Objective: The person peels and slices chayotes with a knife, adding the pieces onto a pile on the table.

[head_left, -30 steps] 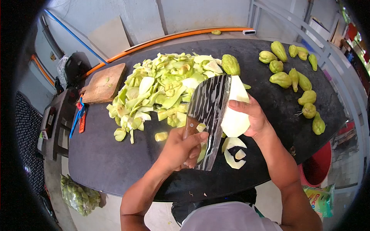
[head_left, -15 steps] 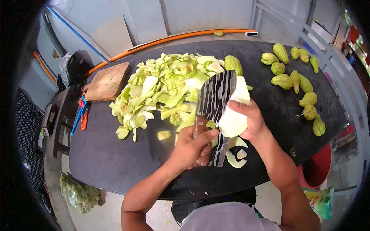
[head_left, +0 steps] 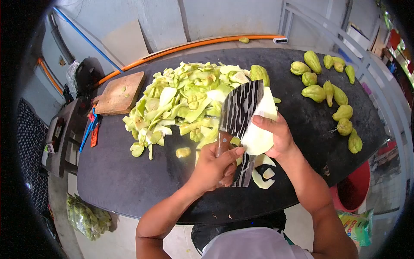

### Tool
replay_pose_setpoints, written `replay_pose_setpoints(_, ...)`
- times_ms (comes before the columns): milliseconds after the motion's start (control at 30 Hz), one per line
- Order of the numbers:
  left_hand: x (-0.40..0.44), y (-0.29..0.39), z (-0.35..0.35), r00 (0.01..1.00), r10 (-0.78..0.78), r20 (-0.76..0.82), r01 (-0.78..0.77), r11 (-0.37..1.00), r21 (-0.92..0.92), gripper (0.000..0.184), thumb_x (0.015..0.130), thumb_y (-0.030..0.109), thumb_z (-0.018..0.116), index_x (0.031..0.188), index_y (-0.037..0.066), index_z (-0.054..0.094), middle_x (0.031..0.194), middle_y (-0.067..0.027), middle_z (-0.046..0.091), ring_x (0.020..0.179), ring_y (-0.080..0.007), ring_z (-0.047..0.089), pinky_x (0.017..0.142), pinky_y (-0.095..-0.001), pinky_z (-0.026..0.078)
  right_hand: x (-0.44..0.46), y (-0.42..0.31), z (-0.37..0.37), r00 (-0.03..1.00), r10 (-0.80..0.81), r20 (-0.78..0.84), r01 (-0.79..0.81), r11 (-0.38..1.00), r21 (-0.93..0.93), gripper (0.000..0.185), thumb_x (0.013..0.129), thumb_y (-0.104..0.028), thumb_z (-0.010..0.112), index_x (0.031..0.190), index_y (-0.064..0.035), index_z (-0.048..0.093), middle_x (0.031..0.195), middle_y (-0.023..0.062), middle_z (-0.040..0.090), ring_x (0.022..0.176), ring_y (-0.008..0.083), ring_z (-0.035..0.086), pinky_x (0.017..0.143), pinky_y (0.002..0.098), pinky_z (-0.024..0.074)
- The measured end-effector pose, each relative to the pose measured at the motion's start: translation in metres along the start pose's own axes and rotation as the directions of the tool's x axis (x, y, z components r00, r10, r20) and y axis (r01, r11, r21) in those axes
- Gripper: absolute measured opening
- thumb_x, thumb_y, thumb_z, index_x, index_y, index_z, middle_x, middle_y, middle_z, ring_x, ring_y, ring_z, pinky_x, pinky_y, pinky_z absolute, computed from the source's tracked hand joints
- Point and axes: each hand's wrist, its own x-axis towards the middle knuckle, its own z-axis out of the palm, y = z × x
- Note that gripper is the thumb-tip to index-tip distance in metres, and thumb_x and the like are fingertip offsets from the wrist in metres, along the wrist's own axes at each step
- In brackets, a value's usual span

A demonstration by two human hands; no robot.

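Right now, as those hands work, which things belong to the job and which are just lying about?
Seemingly part of the job:
- knife, in the left grip
- peeled piece, in the right grip
- peelings
- whole green fruit

Probably just lying about:
- board, untouched
- orange pipe
- blue pole
- green packet on the floor

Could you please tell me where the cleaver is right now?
In the head view, the cleaver is near the centre, its handle in the left hand, blade beside the pale peeled vegetable in the right hand.
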Motion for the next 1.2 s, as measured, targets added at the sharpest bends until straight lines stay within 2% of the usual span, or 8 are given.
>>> replay_pose_setpoints(367, -0.003, 0.013, -0.005, 0.999, -0.028, 0.044, 0.026, 0.998, 0.055, 0.021, 0.099, 0.016, 0.066, 0.086, 0.006, 0.053, 0.053, -0.0018, 0.046, 0.035, -0.0127, 0.041, 0.033, -0.0289, 0.032, -0.003, -0.003, -0.010, 0.997, 0.026, 0.067, -0.024, 0.999, -0.034, 0.049, 0.091, -0.012, 0.069, 0.136, -0.0021, 0.052, 0.114, 0.0101, 0.067, 0.098, 0.0196, 0.069, 0.085, 0.0347, 0.0580)
replay_pose_setpoints(467, -0.004, 0.013, -0.008, 0.999, 0.038, -0.038, -0.036, 0.998, 0.052, 0.016, 0.099, 0.014, 0.065, 0.089, 0.005, 0.056, 0.053, -0.0019, 0.045, 0.034, -0.0129, 0.041, 0.033, -0.0288, 0.032, -0.001, -0.004, -0.010, 0.999, 0.045, -0.006, -0.044, 0.997, 0.070, 0.049, 0.095, -0.024, 0.066, 0.137, -0.0042, 0.053, 0.113, 0.0103, 0.067, 0.097, 0.0211, 0.069, 0.085, 0.0354, 0.0581)
replay_pose_setpoints(600, -0.006, 0.022, -0.016, 0.932, 0.280, -0.231, -0.260, 0.959, 0.112, 0.019, 0.098, 0.018, 0.066, 0.092, 0.001, 0.058, 0.057, -0.0022, 0.052, 0.041, -0.0131, 0.050, 0.039, -0.0283, 0.038, 0.009, -0.012, -0.028, 1.000, 0.018, 0.001, -0.017, 0.928, 0.373, 0.066, 0.096, -0.055, 0.058, 0.145, -0.0119, 0.048, 0.120, 0.0153, 0.061, 0.114, 0.0315, 0.061, 0.091, 0.0538, 0.0551)
replay_pose_setpoints(700, -0.002, 0.006, -0.011, 0.828, 0.535, -0.167, -0.434, 0.801, 0.413, 0.019, 0.095, 0.013, 0.069, 0.092, -0.001, 0.057, 0.060, -0.0038, 0.058, 0.049, -0.0135, 0.058, 0.051, -0.0292, 0.048, 0.009, -0.015, -0.008, 0.966, 0.013, -0.257, 0.139, 0.814, 0.564, 0.070, 0.095, -0.067, 0.053, 0.142, -0.0148, 0.051, 0.119, 0.0133, 0.061, 0.111, 0.0318, 0.060, 0.082, 0.0628, 0.0556)
replay_pose_setpoints(733, -0.004, 0.001, -0.020, 0.838, 0.545, 0.000, -0.465, 0.715, 0.522, 0.015, 0.093, 0.008, 0.069, 0.095, -0.001, 0.057, 0.060, -0.0077, 0.059, 0.055, -0.0150, 0.063, 0.059, -0.0307, 0.052, 0.015, -0.007, -0.017, 0.934, -0.027, -0.356, 0.216, 0.836, 0.504, 0.073, 0.094, -0.076, 0.044, 0.135, -0.0157, 0.055, 0.115, 0.0087, 0.061, 0.107, 0.0295, 0.061, 0.071, 0.0652, 0.0540)
replay_pose_setpoints(767, -0.008, -0.005, -0.020, 0.893, 0.449, 0.010, -0.304, 0.588, 0.750, 0.023, 0.090, 0.006, 0.066, 0.111, 0.000, 0.059, 0.070, -0.0143, 0.066, 0.064, -0.0231, 0.070, 0.063, -0.0350, 0.055, 0.016, 0.000, -0.023, 0.921, -0.107, -0.375, 0.275, 0.860, 0.429, 0.075, 0.094, -0.076, 0.044, 0.135, -0.0151, 0.054, 0.112, 0.0085, 0.061, 0.103, 0.0285, 0.061, 0.075, 0.0587, 0.0544)
replay_pose_setpoints(867, -0.015, -0.011, 0.006, 0.748, 0.591, 0.302, -0.518, 0.237, 0.822, 0.049, 0.088, 0.001, 0.066, 0.136, 0.002, 0.053, 0.085, -0.0159, 0.070, 0.071, -0.0284, 0.073, 0.069, -0.0362, 0.058, 0.008, 0.010, -0.016, 0.865, -0.297, -0.405, 0.401, 0.894, 0.201, 0.079, 0.094, -0.080, 0.039, 0.134, -0.0132, 0.051, 0.096, 0.0052, 0.055, 0.087, 0.0231, 0.057, 0.073, 0.0444, 0.0547)
replay_pose_setpoints(1200, -0.017, -0.019, 0.010, 0.725, 0.538, 0.430, -0.524, 0.027, 0.851, 0.068, 0.080, 0.007, 0.074, 0.142, 0.001, 0.046, 0.088, -0.0188, 0.069, 0.077, -0.0361, 0.071, 0.067, -0.0430, 0.058, 0.010, 0.014, -0.026, 0.850, -0.515, -0.112, 0.525, 0.805, 0.277, 0.087, 0.093, -0.083, 0.032, 0.141, -0.0111, 0.042, 0.101, 0.0075, 0.053, 0.094, 0.0253, 0.054, 0.065, 0.0603, 0.0573)
